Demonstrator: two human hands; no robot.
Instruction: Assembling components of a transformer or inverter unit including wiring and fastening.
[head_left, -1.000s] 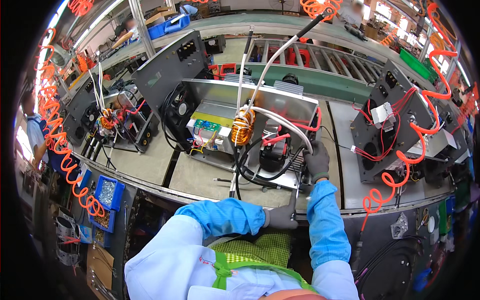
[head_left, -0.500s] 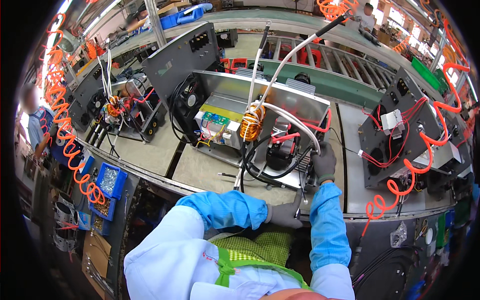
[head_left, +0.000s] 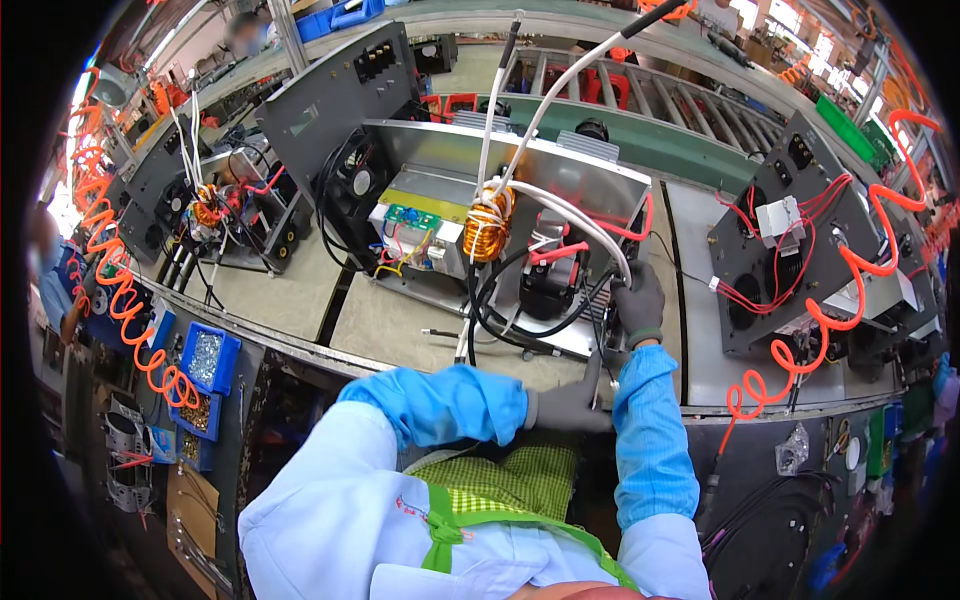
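Observation:
An open welding-machine-like chassis (head_left: 420, 290) stands before me, with a fan, a green circuit board (head_left: 411, 217), a copper-wound ring coil (head_left: 488, 226) and a black transformer-like block (head_left: 547, 290). Thick white cables loop through the coil. At the chassis's near right corner, my gloved right hand (head_left: 640, 302) is closed around the end of a white cable (head_left: 588, 222). Just below it, my gloved left hand (head_left: 568, 406) is closed, thumb upward, on a slim metal tool (head_left: 598, 388). The glove hides most of that tool, and its kind is unclear.
Similar units stand to the left (head_left: 215, 215) and right (head_left: 790, 240). Coiled orange air hoses (head_left: 95, 215) hang at both sides. Blue bins (head_left: 210, 358) of small fasteners sit at lower left. A roller conveyor (head_left: 640, 95) runs behind the bench. Another person is at far left.
The whole scene has shifted slightly left and up in view. Both hands keep nearly the same hold and place beside the chassis corner.

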